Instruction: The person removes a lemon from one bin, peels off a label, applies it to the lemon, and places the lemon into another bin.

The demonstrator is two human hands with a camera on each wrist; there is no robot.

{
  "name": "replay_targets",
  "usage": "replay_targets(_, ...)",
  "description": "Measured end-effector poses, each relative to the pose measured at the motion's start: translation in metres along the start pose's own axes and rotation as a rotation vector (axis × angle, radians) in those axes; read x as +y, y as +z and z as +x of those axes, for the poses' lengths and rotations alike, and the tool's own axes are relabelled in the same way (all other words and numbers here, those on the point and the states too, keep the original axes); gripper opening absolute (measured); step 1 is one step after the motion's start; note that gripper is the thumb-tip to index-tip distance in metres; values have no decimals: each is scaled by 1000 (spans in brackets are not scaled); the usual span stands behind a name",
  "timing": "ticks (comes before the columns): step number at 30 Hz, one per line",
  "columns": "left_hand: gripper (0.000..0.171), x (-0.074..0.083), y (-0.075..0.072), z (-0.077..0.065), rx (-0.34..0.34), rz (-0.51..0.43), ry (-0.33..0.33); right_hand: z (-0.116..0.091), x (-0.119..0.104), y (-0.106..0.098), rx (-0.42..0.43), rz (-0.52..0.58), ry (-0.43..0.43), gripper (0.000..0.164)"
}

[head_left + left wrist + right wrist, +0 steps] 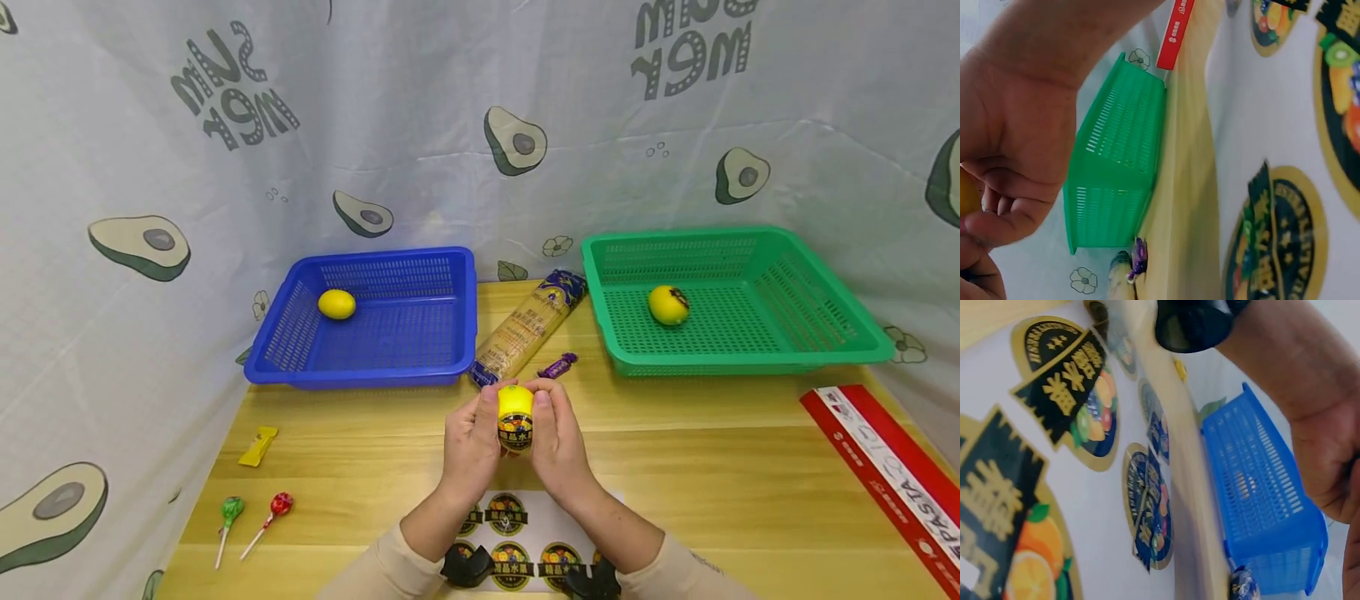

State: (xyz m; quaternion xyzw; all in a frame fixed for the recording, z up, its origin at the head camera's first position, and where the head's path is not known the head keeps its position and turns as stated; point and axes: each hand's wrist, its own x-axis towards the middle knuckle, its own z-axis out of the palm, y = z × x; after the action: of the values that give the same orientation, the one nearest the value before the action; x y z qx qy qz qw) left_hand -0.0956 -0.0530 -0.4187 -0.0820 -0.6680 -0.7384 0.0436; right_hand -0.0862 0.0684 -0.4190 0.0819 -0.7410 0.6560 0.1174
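Observation:
Both hands meet over the middle of the table in the head view, raised around a yellow lemon [515, 398]. A black and gold round fruit sticker [516, 429] lies across the lemon's near side. My left hand [472, 437] grips its left side, thumb close to the sticker's edge. From the right, my right hand [557, 433] holds it the same way, thumb along the sticker. Below the wrists lies a white sheet of matching stickers [543, 510], partly covered by the forearms. In the left wrist view only a sliver of the lemon [967, 192] shows.
A blue basket [390, 379] at back left holds another lemon [337, 304]. The green basket [727, 364] at back right holds a persimmon [667, 306]. Between them are a pasta pack [528, 329] and purple candy [558, 366]. Lollipops [232, 508] lie left, a red box [885, 467] right.

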Motion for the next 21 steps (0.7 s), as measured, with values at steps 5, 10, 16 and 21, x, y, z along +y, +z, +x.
replay_targets(5,49,-2,-13,10,-49,108,-15,11,-6,-9,-130,97,276,40)
replay_targets(10,43,6,-31,21,-365,124,-19,28,-7,-29,-301,73,408,46)
replay_targets(16,56,9,-33,23,-564,-11,-7,40,-8,-43,-350,4,416,65)
replay_targets(21,55,5,-26,20,-476,-93,-41,36,-8,-42,-325,-221,268,54)
